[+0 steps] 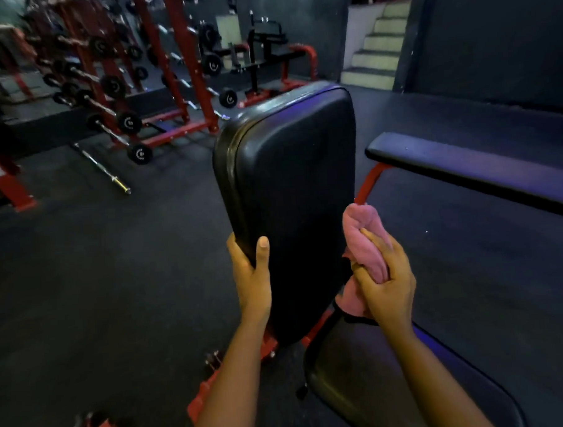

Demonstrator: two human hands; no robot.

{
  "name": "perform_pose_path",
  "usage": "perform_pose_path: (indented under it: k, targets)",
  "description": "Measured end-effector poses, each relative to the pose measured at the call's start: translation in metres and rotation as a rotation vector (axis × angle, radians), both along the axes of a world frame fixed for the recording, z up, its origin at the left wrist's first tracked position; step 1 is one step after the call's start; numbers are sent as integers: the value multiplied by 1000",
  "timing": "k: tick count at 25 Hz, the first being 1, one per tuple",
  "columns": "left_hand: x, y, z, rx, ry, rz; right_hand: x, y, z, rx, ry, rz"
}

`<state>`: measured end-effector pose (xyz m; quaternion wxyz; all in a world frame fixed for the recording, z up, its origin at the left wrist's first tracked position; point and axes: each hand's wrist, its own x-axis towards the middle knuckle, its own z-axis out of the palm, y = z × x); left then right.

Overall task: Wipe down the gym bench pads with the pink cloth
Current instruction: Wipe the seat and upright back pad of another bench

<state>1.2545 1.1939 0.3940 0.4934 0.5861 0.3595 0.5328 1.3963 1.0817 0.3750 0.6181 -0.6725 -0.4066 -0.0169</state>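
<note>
One head-worn wide-angle view looks forward and down, close over the backrest pad (292, 196).

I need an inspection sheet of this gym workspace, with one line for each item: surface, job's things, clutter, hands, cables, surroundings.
Surface: dark floor, matte.
Job's things: back pad raised steeply, black; seat pad below it; cloth, pink, bunched at the back pad's right edge.
Clutter: one barbell lying loose on the floor.
Hands: left hand grips the back pad's left edge, thumb on the front; right hand grips the cloth.
Cables: nothing seen.
Surroundings: flat bench to the right; red rack of barbells at far left; stairs at the back.
</note>
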Motion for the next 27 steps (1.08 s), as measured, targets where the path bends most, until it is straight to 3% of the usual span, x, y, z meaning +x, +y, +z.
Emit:
perform_pose_path:
  k: [6,12,17,20,23,27]
  targets:
    - [16,12,-24,219,-79,192,-9,51,-42,352,-51,-10]
    - [19,13,-28,269,-90,238,-22,62,-64,433,-116,68]
    - [16,10,-22,265,-32,216,-15,71,-19,475,-100,133]
    - [8,16,-22,269,-34,131,-14,75,8,505,-210,148]
    - [3,24,4,296,-224,76,-15,81,35,564,-341,147]
    - [17,13,36,316,-408,-59,-40,94,78,474,-557,49]
